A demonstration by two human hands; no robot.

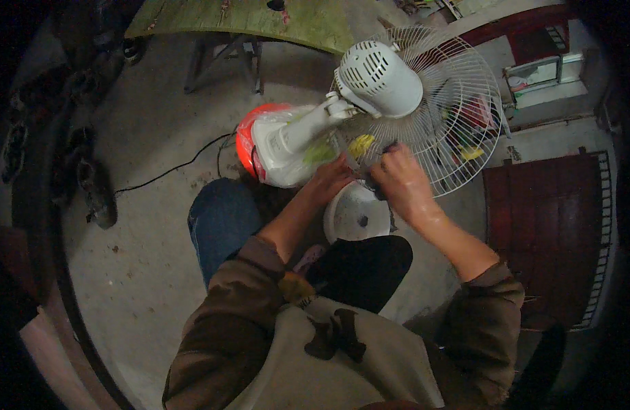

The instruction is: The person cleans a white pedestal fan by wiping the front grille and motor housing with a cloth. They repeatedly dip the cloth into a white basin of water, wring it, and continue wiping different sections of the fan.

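In front of me stands an electric fan with a white motor housing [379,77], a wire grille [463,128] and a white base [274,143] with clear plastic around it. My right hand [402,179] is curled around a dark item [379,192], perhaps a cloth, just in front of the grille. My left hand [338,174] is close by, at the edge of something see-through; its fingertips are hard to make out. Beneath both hands is a round white basin-like vessel [356,218] with a dark spot. A crumpled yellow thing [361,146] shows beyond my hands.
A bright orange-red object [248,138] sits at the fan base. A black cord [176,168] crosses the concrete floor to the left. Several shoes [97,195] line the left side. A greenish board table [243,20] stands ahead, and a dark red door [543,241] is at right.
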